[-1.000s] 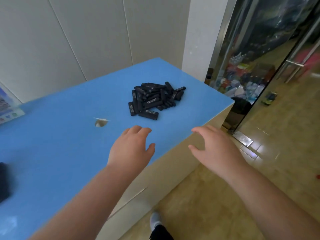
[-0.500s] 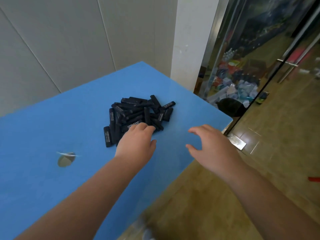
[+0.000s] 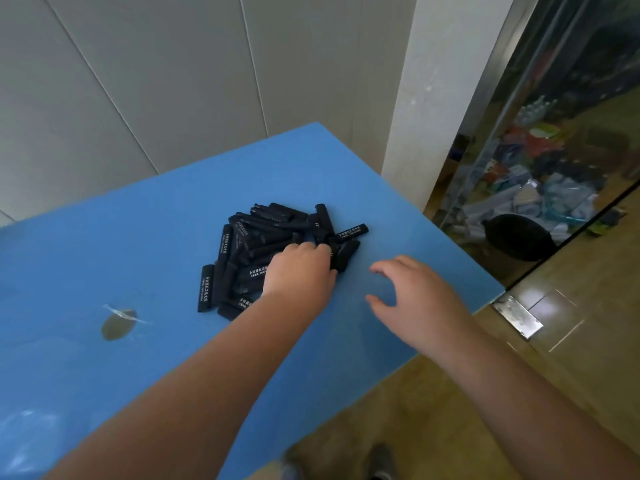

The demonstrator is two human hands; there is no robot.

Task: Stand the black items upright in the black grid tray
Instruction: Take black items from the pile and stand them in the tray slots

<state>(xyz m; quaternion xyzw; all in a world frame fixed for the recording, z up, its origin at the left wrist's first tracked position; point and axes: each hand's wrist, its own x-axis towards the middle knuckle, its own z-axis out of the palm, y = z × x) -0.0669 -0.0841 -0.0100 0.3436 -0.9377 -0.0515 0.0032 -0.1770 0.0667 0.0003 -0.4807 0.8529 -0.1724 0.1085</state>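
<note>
Heap of short matte black rectangular bars with white printed lettering (image 3: 277,247): lying flat and crisscrossed near the far right corner of the smooth blue tabletop (image 3: 104,265). Left hand (image 3: 299,271): resting on the heap, fingers curled down among the bars; whether it grips one cannot be told. Right hand (image 3: 415,299): just beside the heap, above the table, fingers spread and loosely bent, holding nothing. Round hole (image 3: 117,327) in the tabletop, left of the heap. Grey panelled wall (image 3: 173,81) behind; white pillar (image 3: 436,81); glass partition (image 3: 554,133); glossy brown floor (image 3: 571,341).
</note>
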